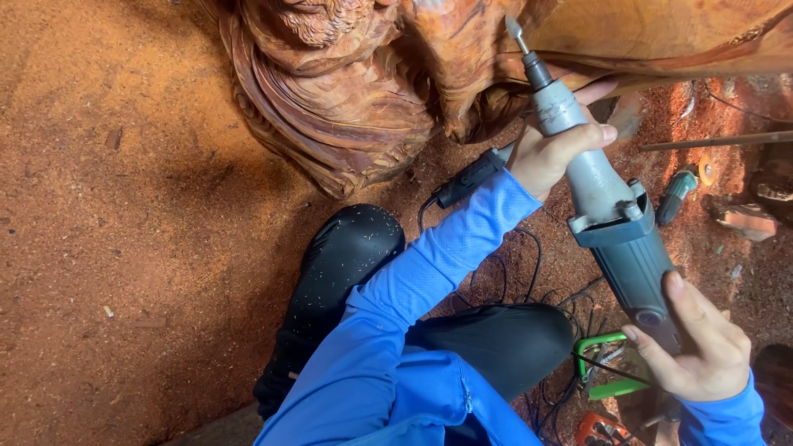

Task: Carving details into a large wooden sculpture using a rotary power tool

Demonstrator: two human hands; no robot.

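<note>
Against the lower edge of the carved wood sculpture (347,91), which rests on a floor (124,248) thick with reddish sawdust, a person works a grey die grinder (603,206). Its pointed burr (514,29) stands just at the carved surface near the top of the view. The left hand (553,153) is clenched around the slim metal neck of the tool, fingers wrapped over it; the right hand (698,347) grasps the thicker rear body, thumb laid along the housing. Both wear blue sleeves. To do this well, I judge the forward grip should steer while the rear one only steadies, the burr meeting the wood lightly and at a shallow angle, with the black cable (512,281) kept clear of the knees. No packages, labels or signs can be made out; by the floor's right edge lie a second small tool (677,194) and, lower down, a green frame (607,367).
</note>
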